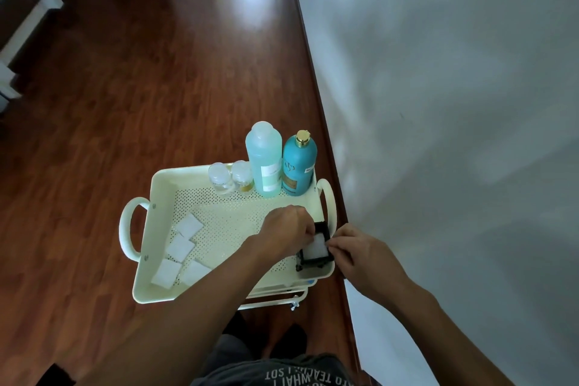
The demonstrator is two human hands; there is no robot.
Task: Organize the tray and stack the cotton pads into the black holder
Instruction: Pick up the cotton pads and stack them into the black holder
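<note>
White cotton pads (181,247), four loose at the cream tray's (163,185) eight o'clock, await stacking, while the left hand (283,229) presses one into the black holder (315,247) at four o'clock, which the right hand (354,249) pinches steady.

Both forearms extended forward, left hand (286,230) knuckles-up with curled fingers, right hand (357,252) in a fingertip pinch.
</note>
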